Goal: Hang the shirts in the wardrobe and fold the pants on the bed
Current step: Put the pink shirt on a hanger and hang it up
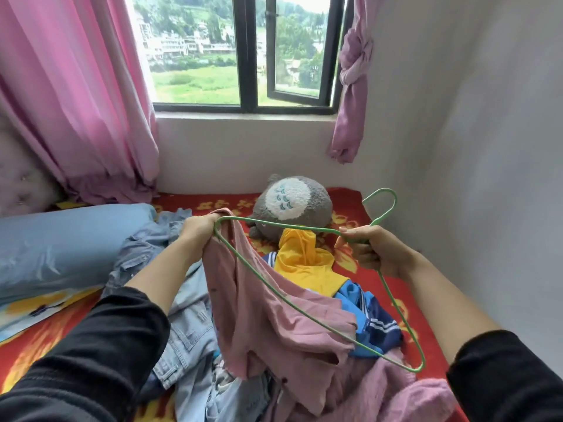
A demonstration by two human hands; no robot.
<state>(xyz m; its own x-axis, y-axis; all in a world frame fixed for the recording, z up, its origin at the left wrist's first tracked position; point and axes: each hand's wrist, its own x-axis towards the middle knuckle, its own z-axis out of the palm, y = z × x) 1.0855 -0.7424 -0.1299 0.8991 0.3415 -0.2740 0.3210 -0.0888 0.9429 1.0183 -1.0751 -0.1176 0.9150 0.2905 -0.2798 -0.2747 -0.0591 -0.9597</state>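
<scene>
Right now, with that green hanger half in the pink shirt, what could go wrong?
1. The left hand pinches the pink shirt at only one end of the green hanger; the cloth could slide off before the other shoulder is seated.
2. The shirt's hem trails into the pile over the jeans, so lifting may drag other clothes along.
3. The right hand grips near the neck, leaving the hanger's far corner free to snag the blue garment.

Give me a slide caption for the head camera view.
Left hand and right hand work thin green wire hanger into dusty pink shirt.
</scene>
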